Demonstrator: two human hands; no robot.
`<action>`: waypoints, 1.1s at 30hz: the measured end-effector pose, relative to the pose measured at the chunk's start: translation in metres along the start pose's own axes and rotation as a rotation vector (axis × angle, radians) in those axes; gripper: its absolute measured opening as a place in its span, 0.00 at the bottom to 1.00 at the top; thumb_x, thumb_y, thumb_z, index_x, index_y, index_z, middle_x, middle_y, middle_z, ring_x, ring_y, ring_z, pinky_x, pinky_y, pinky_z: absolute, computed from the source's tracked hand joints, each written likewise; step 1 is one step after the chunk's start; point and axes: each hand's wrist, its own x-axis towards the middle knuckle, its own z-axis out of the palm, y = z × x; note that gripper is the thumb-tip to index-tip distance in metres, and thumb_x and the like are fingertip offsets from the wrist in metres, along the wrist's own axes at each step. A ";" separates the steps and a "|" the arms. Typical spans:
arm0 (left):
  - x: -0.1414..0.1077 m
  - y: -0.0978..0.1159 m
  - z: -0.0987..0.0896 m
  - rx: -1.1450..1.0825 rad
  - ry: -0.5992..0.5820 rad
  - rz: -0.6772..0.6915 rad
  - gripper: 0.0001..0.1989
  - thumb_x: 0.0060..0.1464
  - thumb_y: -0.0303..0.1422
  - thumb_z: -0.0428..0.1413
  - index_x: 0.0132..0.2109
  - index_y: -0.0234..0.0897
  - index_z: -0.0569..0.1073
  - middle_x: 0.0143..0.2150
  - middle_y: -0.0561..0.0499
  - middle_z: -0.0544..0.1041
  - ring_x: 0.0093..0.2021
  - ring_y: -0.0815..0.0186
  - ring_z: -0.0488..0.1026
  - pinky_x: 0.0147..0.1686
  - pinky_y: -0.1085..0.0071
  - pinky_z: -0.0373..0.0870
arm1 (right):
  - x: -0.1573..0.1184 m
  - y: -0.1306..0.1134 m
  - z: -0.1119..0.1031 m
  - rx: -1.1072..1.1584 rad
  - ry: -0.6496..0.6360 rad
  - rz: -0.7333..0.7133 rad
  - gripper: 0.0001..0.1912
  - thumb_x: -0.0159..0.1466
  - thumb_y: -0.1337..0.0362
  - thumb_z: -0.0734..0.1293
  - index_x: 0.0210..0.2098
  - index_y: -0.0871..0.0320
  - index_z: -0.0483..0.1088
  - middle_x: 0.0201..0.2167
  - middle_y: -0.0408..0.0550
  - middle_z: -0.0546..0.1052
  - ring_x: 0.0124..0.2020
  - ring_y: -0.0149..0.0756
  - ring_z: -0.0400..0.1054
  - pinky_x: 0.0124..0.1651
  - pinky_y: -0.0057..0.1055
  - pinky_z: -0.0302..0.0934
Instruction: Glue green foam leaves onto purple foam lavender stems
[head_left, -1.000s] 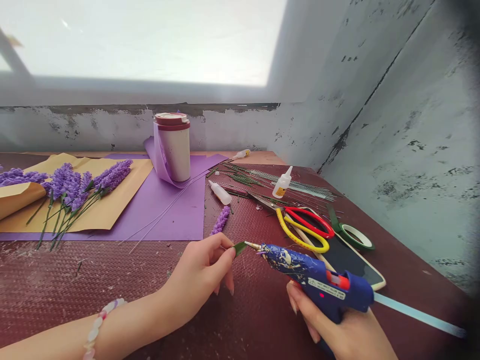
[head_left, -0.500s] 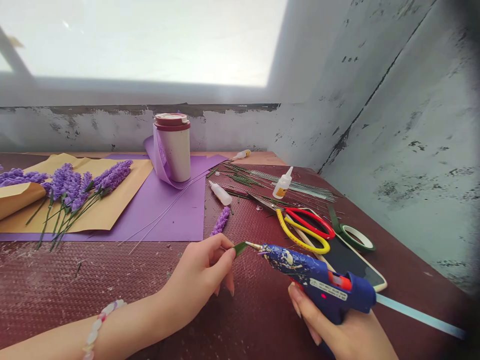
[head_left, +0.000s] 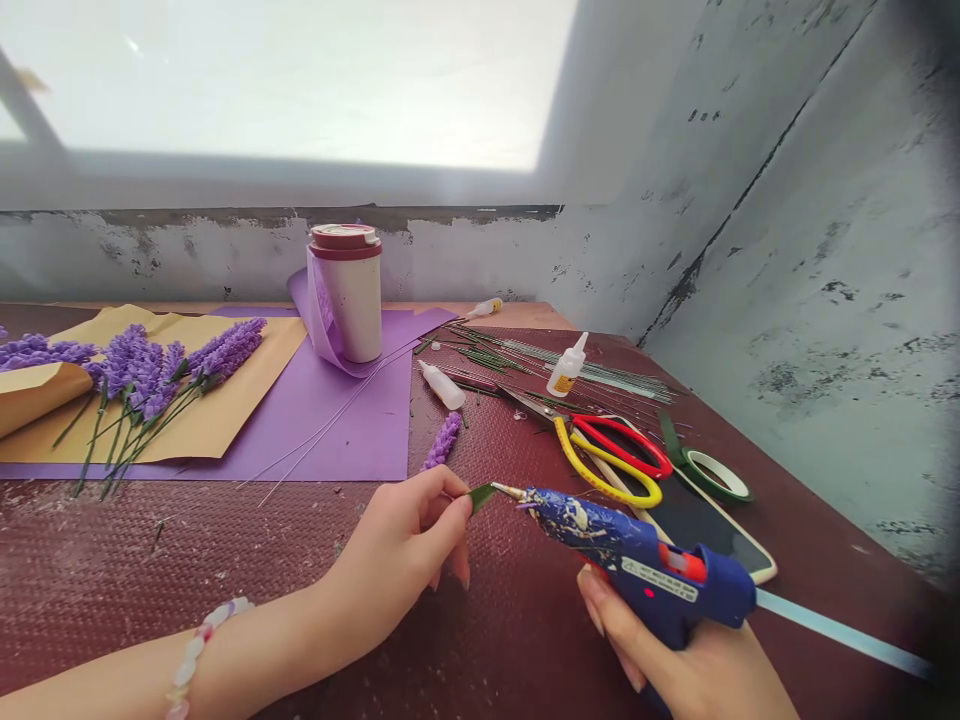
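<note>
Lying on creased tan paper (head_left: 259,385) at left are several fuzzy purple flower spikes (head_left: 142,365) with green stems. One white cup with a maroon lid (head_left: 361,300) hides its contents. The left hand (head_left: 420,550) pinches one dark green strip (head_left: 482,497), its tip at the nozzle. Three small white plastic bottles (head_left: 568,370), two lying, one upright, have indistinct contents. One pair of red-and-yellow-handled scissors (head_left: 600,490) comes next. The right hand (head_left: 716,670) grips one blue plastic glue gun (head_left: 637,540), containing a pale stick.

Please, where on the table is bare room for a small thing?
Tabletop between left forearm and purple paper is mostly bare, with small scraps. Another patch: between left hand and right hand. Crowded, right of the paper: wires, bottles, scissors.
</note>
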 end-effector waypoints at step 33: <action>-0.001 -0.001 -0.001 -0.027 -0.011 0.012 0.09 0.59 0.36 0.47 0.33 0.38 0.65 0.19 0.57 0.72 0.17 0.73 0.61 0.20 0.76 0.58 | -0.001 0.000 -0.002 -0.050 0.034 -0.052 0.22 0.54 0.48 0.65 0.12 0.50 0.55 0.05 0.38 0.61 0.09 0.33 0.58 0.17 0.29 0.59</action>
